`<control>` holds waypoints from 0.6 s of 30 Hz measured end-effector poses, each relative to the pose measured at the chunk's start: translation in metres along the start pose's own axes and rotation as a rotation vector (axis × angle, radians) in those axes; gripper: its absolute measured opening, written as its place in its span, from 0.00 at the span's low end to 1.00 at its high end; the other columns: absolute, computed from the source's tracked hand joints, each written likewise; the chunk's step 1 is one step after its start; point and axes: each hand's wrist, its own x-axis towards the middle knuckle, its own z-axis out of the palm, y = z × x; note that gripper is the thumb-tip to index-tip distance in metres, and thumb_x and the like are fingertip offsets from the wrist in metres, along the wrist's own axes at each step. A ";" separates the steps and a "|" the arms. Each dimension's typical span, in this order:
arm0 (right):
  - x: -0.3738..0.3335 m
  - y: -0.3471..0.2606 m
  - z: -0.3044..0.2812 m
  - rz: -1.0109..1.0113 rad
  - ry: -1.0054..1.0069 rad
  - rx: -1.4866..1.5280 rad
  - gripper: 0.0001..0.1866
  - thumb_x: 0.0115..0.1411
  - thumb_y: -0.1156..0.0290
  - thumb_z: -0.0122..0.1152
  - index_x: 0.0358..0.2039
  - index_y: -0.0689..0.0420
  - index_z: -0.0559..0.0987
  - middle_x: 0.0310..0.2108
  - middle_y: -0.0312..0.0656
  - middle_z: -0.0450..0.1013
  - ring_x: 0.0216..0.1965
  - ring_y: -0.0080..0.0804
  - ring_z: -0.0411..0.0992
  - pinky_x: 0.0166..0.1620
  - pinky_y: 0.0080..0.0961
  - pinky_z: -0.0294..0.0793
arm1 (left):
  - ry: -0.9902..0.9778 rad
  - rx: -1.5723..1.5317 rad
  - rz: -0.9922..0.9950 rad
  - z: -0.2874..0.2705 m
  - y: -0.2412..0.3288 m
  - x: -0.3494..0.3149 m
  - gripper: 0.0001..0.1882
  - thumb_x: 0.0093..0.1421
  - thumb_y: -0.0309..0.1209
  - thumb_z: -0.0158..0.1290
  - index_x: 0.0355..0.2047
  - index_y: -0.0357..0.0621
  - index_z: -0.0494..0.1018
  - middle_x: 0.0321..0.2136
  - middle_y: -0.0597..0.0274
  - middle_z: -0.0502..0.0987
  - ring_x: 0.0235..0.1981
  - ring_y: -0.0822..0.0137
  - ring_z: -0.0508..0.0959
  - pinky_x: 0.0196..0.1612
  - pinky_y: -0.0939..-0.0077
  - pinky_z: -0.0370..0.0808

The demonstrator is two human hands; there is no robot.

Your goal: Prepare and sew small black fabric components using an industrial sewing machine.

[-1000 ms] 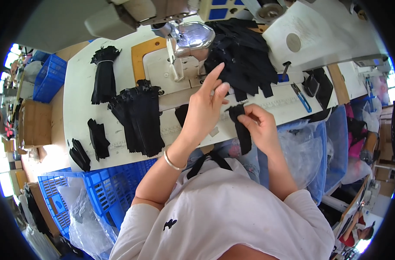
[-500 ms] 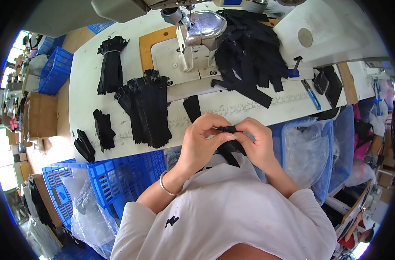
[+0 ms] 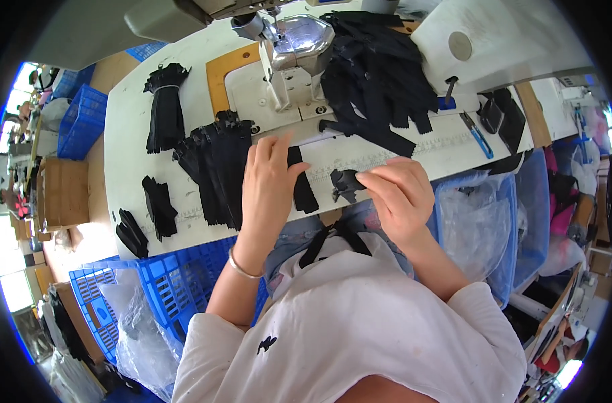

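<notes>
My left hand [image 3: 268, 185] is open above the table's near edge, its fingers stretched out and nothing in them. Its fingers partly cover a stack of black zippers [image 3: 215, 178]. Just right of it lies a short black strip [image 3: 304, 188]. My right hand [image 3: 403, 198] pinches a small, jagged-edged piece of black fabric [image 3: 346, 183] between thumb and fingers. That piece hangs over the table's near edge, apart from the strip.
A sewing machine [image 3: 296, 40] stands at the back, beside a heap of black zippers [image 3: 380, 74]. A tied bundle [image 3: 165, 114] and smaller black pieces [image 3: 159, 207] lie left. Blue thread snips [image 3: 477, 136] rest at right. Blue crates [image 3: 175, 282] flank me.
Both hands were together working on a small black piece. They have parted: the left has opened and moved left, while the right keeps the piece and has shifted slightly right.
</notes>
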 end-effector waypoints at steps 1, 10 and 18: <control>0.001 0.000 -0.001 0.001 0.000 -0.002 0.17 0.36 0.81 0.66 0.31 0.56 0.80 0.27 0.34 0.72 0.28 0.35 0.69 0.31 0.28 0.71 | 0.001 0.100 -0.021 0.005 -0.003 -0.001 0.17 0.47 0.24 0.60 0.39 0.36 0.73 0.37 0.53 0.72 0.40 0.53 0.71 0.43 0.65 0.69; 0.003 -0.012 -0.001 0.646 -0.178 0.519 0.06 0.50 0.77 0.66 0.29 0.62 0.79 0.28 0.39 0.74 0.25 0.28 0.70 0.31 0.18 0.69 | 0.136 -0.283 -0.123 0.003 0.007 0.006 0.08 0.49 0.20 0.59 0.31 0.36 0.74 0.25 0.63 0.75 0.30 0.68 0.74 0.36 0.77 0.71; 0.010 -0.017 0.010 0.976 -0.187 0.929 0.06 0.55 0.75 0.64 0.31 0.64 0.79 0.33 0.38 0.75 0.27 0.13 0.68 0.31 0.12 0.66 | -0.050 -1.229 -0.515 -0.013 0.027 0.003 0.06 0.56 0.22 0.58 0.35 0.33 0.76 0.29 0.63 0.78 0.29 0.78 0.74 0.34 0.85 0.73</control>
